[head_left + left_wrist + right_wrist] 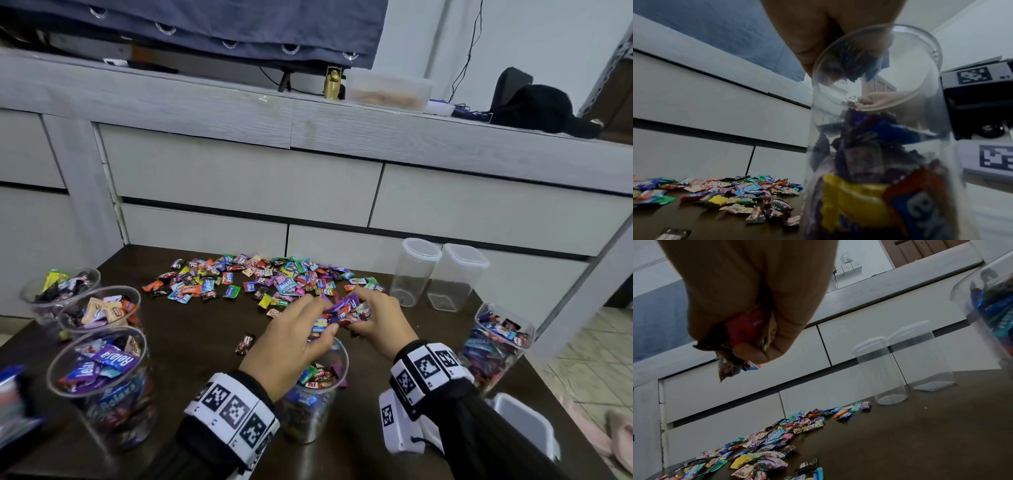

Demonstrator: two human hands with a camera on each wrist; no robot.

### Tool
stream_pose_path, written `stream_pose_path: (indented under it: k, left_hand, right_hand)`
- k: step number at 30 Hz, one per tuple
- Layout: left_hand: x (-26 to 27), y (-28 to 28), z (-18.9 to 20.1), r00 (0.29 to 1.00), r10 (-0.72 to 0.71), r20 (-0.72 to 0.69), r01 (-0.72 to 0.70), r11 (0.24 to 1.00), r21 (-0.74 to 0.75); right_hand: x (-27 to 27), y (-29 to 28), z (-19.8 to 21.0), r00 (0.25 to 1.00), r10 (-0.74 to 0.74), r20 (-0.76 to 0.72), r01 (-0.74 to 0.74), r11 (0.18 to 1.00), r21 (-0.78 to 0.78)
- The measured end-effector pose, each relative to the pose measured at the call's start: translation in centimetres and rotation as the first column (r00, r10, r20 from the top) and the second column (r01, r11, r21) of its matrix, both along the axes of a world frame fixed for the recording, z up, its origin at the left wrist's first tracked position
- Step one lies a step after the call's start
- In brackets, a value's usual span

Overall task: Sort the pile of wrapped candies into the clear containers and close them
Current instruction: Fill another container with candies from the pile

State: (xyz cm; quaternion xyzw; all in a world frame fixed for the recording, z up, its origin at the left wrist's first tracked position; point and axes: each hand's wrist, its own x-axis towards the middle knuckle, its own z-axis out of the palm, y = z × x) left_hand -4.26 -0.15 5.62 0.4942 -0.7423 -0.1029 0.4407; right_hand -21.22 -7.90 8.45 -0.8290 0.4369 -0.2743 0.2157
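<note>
A pile of wrapped candies (260,277) is spread over the far half of the dark table (191,329). Both hands meet above an open clear container (313,394) partly filled with candies. My left hand (301,329) pinches blue and purple candies (337,313) over its mouth. My right hand (373,315) grips a handful of candies (740,340), red and brown wrappers showing between the curled fingers. In the left wrist view the container (875,129) fills the frame, my fingers (818,40) just above its rim.
Three open filled containers (102,377) stand at the left, another filled one (496,342) at the right. Two empty clear containers with lids (438,274) stand at the back right. A loose white lid (524,421) lies near my right forearm. Cabinet drawers rise behind the table.
</note>
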Motion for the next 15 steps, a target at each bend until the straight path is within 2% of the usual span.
stream_pose_path:
  k: [5,15]
  left_hand:
    - [0.5,0.3,-0.2,0.995,-0.097,0.015,0.096,0.993,0.073]
    - [0.3,1.1,-0.9,0.994,-0.098,0.052,0.101,0.994,-0.047]
  right_hand:
    - [-0.3,0.0,0.0,0.999,-0.028,0.015,0.029,1.000,-0.005]
    - [-0.5,-0.7,-0.2,0.998,-0.053,-0.036,0.051,0.998,-0.040]
